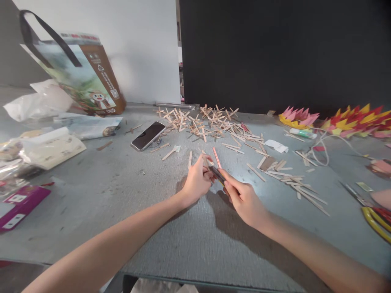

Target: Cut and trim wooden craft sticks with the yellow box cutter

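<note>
Near the middle of the grey table, my right hand grips a dark utility knife with a bit of yellow on it. The knife's front end points up and left, against the fingers of my left hand. My left hand is closed in a pinch around a small pale wooden stick, partly hidden by the fingers. Just beyond the hands lies a red-and-white patterned strip, and a loose stick is left of it.
Crossed wooden sticks are heaped at the back, with loose ones to the right. A phone, bag and packets stand or lie left. Paper petals, scissors and another person's hand are right.
</note>
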{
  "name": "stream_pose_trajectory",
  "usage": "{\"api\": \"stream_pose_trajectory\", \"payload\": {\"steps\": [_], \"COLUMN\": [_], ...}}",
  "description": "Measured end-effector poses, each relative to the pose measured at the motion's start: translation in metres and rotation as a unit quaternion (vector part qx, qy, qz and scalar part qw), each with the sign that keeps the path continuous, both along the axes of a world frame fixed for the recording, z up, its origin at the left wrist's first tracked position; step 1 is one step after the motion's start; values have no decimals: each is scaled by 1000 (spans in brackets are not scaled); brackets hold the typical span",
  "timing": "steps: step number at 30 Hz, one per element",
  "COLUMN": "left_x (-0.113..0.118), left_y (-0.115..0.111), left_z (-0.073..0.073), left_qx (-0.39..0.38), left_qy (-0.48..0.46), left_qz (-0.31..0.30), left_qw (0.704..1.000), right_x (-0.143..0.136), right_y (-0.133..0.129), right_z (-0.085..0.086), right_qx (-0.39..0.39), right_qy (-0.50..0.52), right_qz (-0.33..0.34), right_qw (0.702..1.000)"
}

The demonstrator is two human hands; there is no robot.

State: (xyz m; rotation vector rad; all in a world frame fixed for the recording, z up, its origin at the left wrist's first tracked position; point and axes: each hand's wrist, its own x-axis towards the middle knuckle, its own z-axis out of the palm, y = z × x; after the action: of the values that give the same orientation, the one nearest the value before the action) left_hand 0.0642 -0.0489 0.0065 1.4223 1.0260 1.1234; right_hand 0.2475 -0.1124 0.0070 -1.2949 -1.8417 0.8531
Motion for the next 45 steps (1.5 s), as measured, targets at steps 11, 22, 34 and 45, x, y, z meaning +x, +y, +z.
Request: {"api": "stream_pose_trajectory", "payload": {"steps": [11, 22, 34, 45], "left_x": [0, 0, -4, -2], "left_y": [3, 2, 6, 2], "left_z": [-1, 2, 1, -8], "left_qx": [20, 35, 14, -29], "left_qy": [23, 39, -6, -36], "left_qz": [8, 24, -4, -43], "left_qw": [999, 998, 1000, 998], "right_x": [-5, -3, 13, 25], "right_y": [3, 7, 27, 33], "right_z": [11, 15, 8, 12], "right_qx": [-253, -372, -440, 66], "right_qy": [241, 452, 513, 96], "right_qz": [-7, 9, 69, -101], "right_qw": [937, 810, 734, 988]}}
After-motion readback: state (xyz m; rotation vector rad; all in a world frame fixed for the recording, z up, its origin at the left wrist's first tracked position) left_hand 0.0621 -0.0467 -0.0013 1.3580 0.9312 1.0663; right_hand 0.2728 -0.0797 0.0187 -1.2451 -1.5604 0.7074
